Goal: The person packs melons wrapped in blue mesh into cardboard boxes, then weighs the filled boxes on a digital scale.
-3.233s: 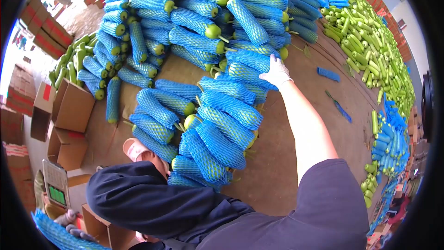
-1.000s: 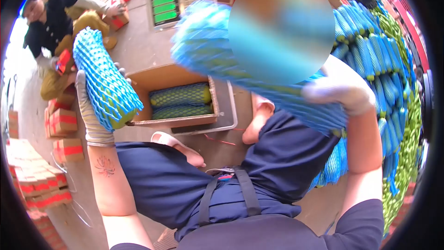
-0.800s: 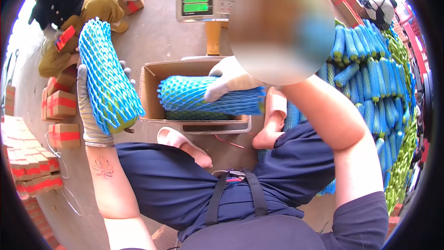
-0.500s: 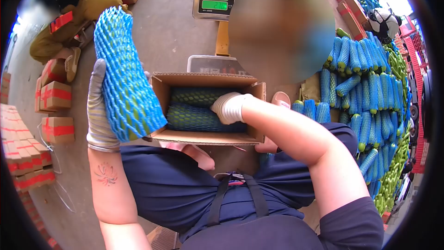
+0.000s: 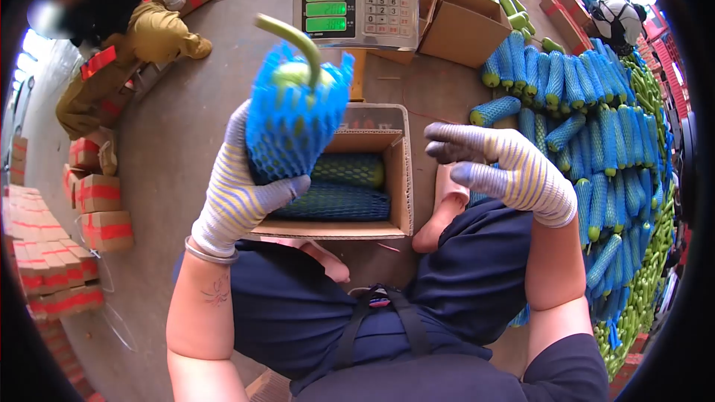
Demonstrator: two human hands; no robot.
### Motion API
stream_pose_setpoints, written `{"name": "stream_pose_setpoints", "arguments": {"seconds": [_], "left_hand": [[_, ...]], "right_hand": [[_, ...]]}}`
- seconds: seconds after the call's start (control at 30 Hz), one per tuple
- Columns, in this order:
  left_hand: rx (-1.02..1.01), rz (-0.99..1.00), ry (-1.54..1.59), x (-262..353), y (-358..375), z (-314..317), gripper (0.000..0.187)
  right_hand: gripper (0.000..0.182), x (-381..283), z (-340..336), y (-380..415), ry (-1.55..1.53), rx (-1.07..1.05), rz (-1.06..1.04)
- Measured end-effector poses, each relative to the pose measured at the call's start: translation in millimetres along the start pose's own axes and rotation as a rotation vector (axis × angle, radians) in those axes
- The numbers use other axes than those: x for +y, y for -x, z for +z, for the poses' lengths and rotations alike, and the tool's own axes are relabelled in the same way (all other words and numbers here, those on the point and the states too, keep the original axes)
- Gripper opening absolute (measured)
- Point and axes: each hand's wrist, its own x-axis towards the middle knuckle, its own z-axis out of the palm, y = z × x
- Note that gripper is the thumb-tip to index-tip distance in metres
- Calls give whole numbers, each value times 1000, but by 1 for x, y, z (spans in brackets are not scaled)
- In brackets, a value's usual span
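My left hand [image 5: 249, 186], in a striped knit glove, is wrapped round a long green gourd in a blue foam net sleeve [image 5: 290, 130]. The gourd is tilted with its curved stem toward the top, above the left part of an open cardboard box [image 5: 406, 186]. Inside the box lie two more netted gourds side by side, a rear one [image 5: 346, 170] and a front one [image 5: 335, 202]. To the right of the box, my gloved right hand [image 5: 514, 167] is raised with nothing in it, thumb and fingers apart. The held gourd hides the box's left end.
Under the box is a scale platform [image 5: 383, 115], its display [image 5: 356, 11] lit green behind. Rows of netted gourds [image 5: 581, 112] fill the right side. Taped cartons [image 5: 100, 193] stand at left, near a crouching person [image 5: 141, 37]. Open cartons [image 5: 465, 26] stand behind the scale.
My right hand has come out of the box and moved right, opening. My left hand has brought its gourd rightward over the box and turned it so the stem shows.
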Motion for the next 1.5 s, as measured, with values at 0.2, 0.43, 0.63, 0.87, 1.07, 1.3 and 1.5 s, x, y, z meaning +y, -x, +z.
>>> {"name": "stream_pose_setpoints", "arguments": {"seconds": [0.2, 0.43, 0.63, 0.87, 1.07, 1.3, 1.5], "left_hand": [[-279, 67, -537, -6, -10, 13, 86], [-248, 42, -623, -20, -10, 27, 87], [158, -204, 215, -40, 12, 40, 65], [231, -939, 490, -59, 24, 17, 37], [-46, -652, -352, 18, 13, 5, 34], [177, -368, -648, 23, 8, -14, 19], [47, -67, -1150, 14, -2, -27, 12]], "right_hand": [[48, 11, -10, 12, 655, 238, -307], [48, 21, -20, 38, 608, 279, -239], [50, 26, -23, 49, 619, 277, -257], [48, 24, -19, 45, 618, 274, -428], [49, 28, -19, 46, 682, 265, -484], [51, 24, -14, 44, 629, 168, -356], [47, 24, -2, 35, 698, 107, -334]]}}
